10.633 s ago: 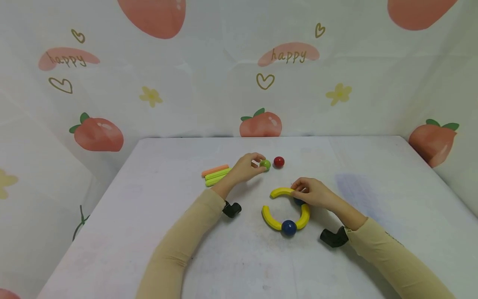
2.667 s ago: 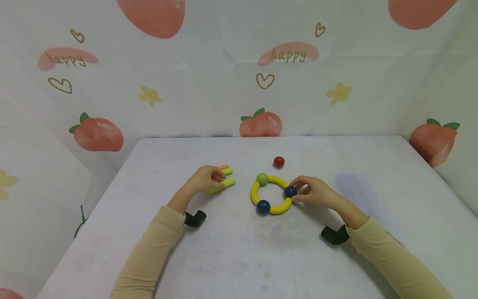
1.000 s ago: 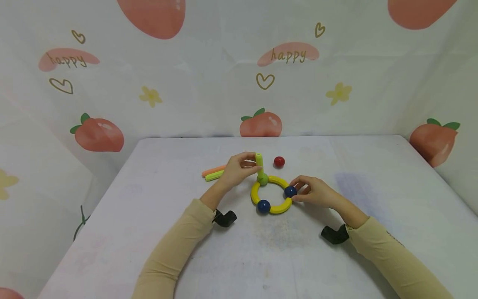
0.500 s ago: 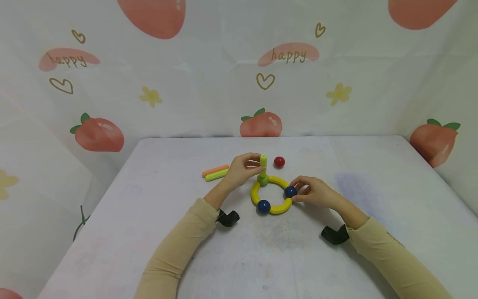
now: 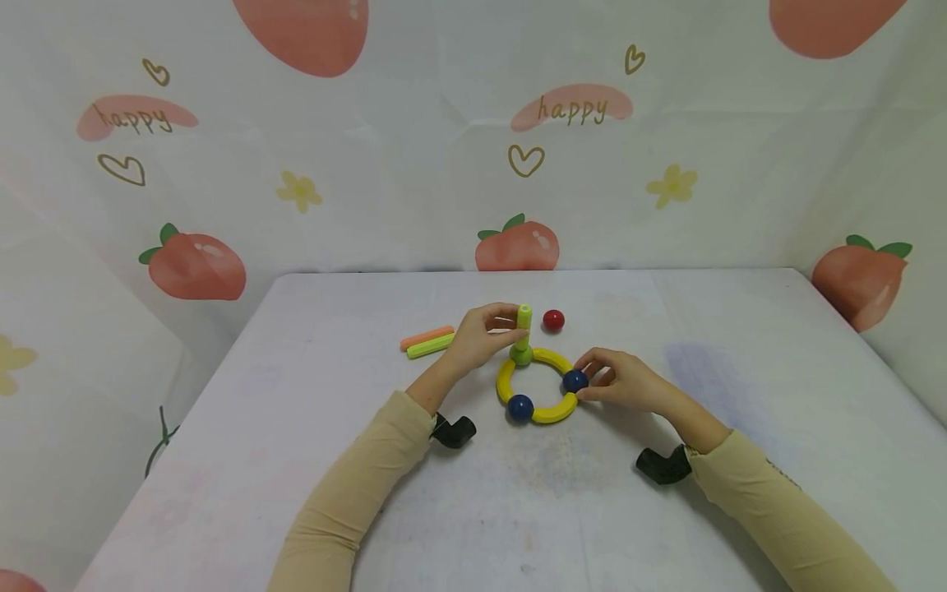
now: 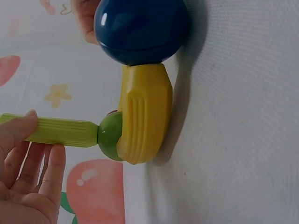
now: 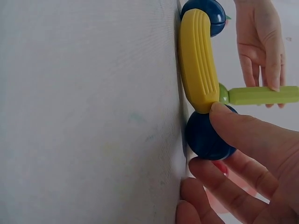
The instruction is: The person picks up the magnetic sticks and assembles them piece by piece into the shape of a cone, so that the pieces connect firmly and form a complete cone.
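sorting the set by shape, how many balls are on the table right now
4: a green ball under the upright stick, two blue balls in the yellow ring, one loose red ball behind. None looks hidden.

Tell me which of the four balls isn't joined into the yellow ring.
The red ball: it lies alone on the table behind the yellow ring; the green one and both blue ones sit in it.

green stick [image 5: 524, 321] upright on green ball [image 5: 521, 355]

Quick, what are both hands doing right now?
Left hand: pinches the green stick standing upright on the green ball.
Right hand: fingers grip a blue ball of the yellow ring.
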Action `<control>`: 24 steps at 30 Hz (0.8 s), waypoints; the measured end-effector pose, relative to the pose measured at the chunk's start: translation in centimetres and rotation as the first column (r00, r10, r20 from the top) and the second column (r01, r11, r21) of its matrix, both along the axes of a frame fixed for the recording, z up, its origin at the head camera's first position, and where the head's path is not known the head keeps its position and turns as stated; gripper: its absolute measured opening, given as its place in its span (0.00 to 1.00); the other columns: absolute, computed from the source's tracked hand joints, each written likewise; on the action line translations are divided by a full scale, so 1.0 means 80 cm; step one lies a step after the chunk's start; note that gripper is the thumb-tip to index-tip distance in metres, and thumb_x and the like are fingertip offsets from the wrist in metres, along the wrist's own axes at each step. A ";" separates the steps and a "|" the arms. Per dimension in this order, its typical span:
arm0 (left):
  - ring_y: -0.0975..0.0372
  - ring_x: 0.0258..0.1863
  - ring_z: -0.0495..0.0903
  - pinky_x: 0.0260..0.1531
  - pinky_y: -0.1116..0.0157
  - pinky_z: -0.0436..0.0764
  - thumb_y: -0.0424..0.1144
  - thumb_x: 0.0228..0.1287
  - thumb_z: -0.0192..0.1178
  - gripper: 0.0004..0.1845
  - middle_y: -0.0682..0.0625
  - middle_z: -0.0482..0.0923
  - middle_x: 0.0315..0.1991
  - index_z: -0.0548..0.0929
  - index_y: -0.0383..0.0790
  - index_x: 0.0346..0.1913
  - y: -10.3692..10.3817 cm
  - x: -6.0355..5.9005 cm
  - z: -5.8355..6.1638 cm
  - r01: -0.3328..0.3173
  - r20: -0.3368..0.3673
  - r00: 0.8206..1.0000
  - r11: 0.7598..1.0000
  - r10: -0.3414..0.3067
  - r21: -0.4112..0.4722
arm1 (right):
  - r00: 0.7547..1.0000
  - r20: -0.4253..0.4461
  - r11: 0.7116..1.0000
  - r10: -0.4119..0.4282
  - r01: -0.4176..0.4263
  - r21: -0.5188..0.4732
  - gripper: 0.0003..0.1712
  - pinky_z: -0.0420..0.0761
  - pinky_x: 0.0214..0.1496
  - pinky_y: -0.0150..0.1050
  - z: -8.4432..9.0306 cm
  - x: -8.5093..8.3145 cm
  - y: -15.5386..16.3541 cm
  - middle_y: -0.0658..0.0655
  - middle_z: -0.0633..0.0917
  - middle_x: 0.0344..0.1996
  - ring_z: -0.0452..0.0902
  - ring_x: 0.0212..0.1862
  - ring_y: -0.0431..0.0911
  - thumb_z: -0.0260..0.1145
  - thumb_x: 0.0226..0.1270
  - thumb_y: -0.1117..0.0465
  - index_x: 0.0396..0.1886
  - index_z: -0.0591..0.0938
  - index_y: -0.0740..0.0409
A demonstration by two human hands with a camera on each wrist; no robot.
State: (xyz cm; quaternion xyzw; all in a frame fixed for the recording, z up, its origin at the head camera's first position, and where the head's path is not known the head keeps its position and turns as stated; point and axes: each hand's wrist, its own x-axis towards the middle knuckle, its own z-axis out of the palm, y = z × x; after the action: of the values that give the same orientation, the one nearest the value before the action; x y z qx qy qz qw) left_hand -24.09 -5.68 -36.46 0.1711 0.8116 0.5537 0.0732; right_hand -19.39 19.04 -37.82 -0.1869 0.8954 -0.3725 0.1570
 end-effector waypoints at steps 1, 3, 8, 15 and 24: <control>0.55 0.52 0.77 0.50 0.63 0.77 0.36 0.57 0.62 0.20 0.46 0.77 0.51 0.76 0.39 0.54 0.000 0.000 0.000 0.001 0.001 1.000 1.000 -0.001 0.001 | 1.000 -0.001 1.000 0.002 -0.002 0.001 0.21 0.80 0.37 0.37 0.000 0.000 0.000 0.61 0.80 0.40 0.79 0.37 0.47 0.68 0.55 0.56 0.46 0.75 0.59; 0.56 0.52 0.77 0.51 0.63 0.77 0.36 0.57 0.62 0.20 0.46 0.77 0.50 0.76 0.40 0.53 0.000 -0.001 -0.001 0.001 0.006 1.000 1.000 -0.001 0.003 | 1.000 -0.004 1.000 0.006 -0.006 0.002 0.20 0.80 0.36 0.37 0.000 0.000 -0.001 0.61 0.81 0.40 0.79 0.37 0.47 0.68 0.55 0.56 0.45 0.75 0.59; 0.56 0.52 0.77 0.51 0.63 0.77 0.37 0.56 0.62 0.20 0.47 0.78 0.50 0.76 0.40 0.53 0.001 -0.002 -0.003 -0.005 0.014 1.000 1.000 0.005 0.001 | 1.000 -0.019 1.000 0.021 -0.022 -0.002 0.19 0.80 0.36 0.37 0.001 0.002 -0.002 0.61 0.81 0.39 0.79 0.36 0.47 0.68 0.54 0.57 0.44 0.74 0.59; 0.56 0.50 0.78 0.51 0.64 0.77 0.38 0.56 0.62 0.19 0.47 0.78 0.50 0.77 0.41 0.52 -0.005 -0.003 -0.005 -0.011 0.017 1.000 1.000 0.011 -0.007 | 0.999 -0.025 1.000 0.024 -0.024 -0.001 0.19 0.80 0.37 0.37 0.001 0.003 -0.003 0.61 0.81 0.38 0.79 0.36 0.46 0.68 0.54 0.57 0.43 0.74 0.59; 0.56 0.49 0.78 0.48 0.63 0.78 0.38 0.57 0.62 0.19 0.46 0.78 0.51 0.77 0.39 0.52 -0.036 -0.005 -0.004 -0.046 -0.001 0.999 0.999 0.046 -0.012 | 0.999 -0.022 1.000 0.023 -0.023 0.000 0.19 0.80 0.37 0.37 0.001 0.003 -0.004 0.61 0.80 0.39 0.78 0.36 0.47 0.68 0.54 0.57 0.43 0.74 0.59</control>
State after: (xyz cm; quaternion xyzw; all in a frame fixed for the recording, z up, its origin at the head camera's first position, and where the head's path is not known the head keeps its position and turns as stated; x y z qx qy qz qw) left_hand -24.53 -8.60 -36.76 0.1524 0.8188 0.5501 0.0613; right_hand -19.13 18.76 -37.78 -0.2014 0.8947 -0.3688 0.1513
